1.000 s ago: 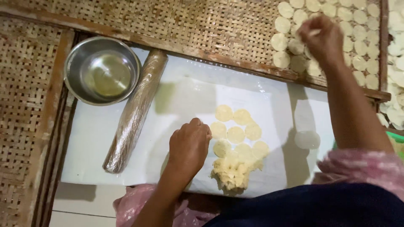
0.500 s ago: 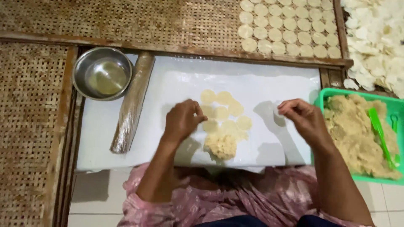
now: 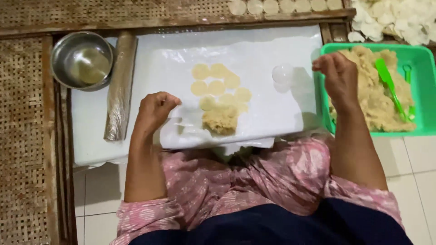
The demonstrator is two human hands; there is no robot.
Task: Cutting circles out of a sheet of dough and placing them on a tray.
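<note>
Woven mat: a cane mat (image 3: 22, 136) fills the far left of my head view.
Steel bowl: a round metal bowl (image 3: 81, 60) stands at the top left corner of the worktop (image 3: 150, 59), touching the roller.
Roller: a rolling pin in clear wrap (image 3: 120, 86) lies just right of the bowl, its long axis running away from me, well left of the dough.
Left hand: my left hand (image 3: 154, 111) rests knuckles-up on the white sheet; the grip is curled narrow, and I cannot tell if it pinches anything.
Dough lump: the crumbly beige dough lump (image 3: 220, 120) lies just right of the left hand, near but apart; the left hand is the nearer one.
Dough discs: flat pale-yellow dough discs (image 3: 218, 84) sit in a cluster beyond the lump, touching or overlapping each other.
Clear cutter: a small round clear piece (image 3: 282, 74) stands between discs and right hand.
Right hand: my right hand (image 3: 338, 77) hovers at the tub's left rim, fingers bunched, holding nothing I can make out.
Green tub: the green tub (image 3: 422, 90) holds more crumbly dough and a green scoop (image 3: 389, 86).
</note>
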